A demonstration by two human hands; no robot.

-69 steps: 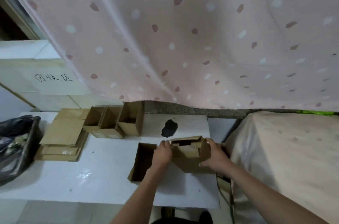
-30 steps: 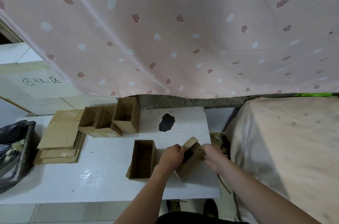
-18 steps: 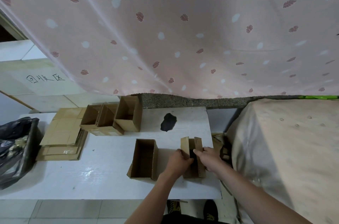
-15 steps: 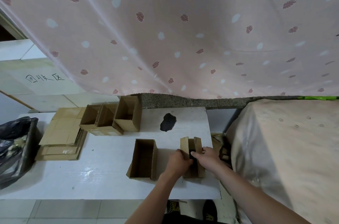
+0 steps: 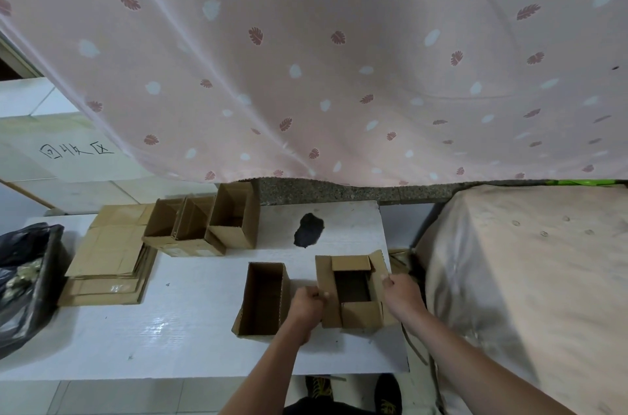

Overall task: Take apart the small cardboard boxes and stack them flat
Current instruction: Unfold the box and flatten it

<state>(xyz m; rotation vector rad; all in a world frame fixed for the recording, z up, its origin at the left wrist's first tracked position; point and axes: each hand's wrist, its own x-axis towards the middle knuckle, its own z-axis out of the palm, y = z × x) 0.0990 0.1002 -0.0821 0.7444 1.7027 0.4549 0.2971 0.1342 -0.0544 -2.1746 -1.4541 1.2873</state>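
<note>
A small cardboard box (image 5: 351,289) stands on the white table (image 5: 170,323) near its right end, its top flaps spread outward. My left hand (image 5: 306,304) pinches the left flap and my right hand (image 5: 401,294) pinches the right flap. Just left of it stands another open box (image 5: 263,299). Three more open boxes (image 5: 204,224) stand in a row at the table's back. A stack of flattened cardboard (image 5: 108,258) lies at the back left.
A black bag (image 5: 23,282) sits at the table's left end. A pink patterned curtain (image 5: 339,57) hangs over the back. A cloth-covered surface (image 5: 526,278) stands close on the right. A dark patch (image 5: 307,229) marks the tabletop.
The box I hold was squeezed narrow between my hands; now my hands have moved apart and its flaps are spread wide open.
</note>
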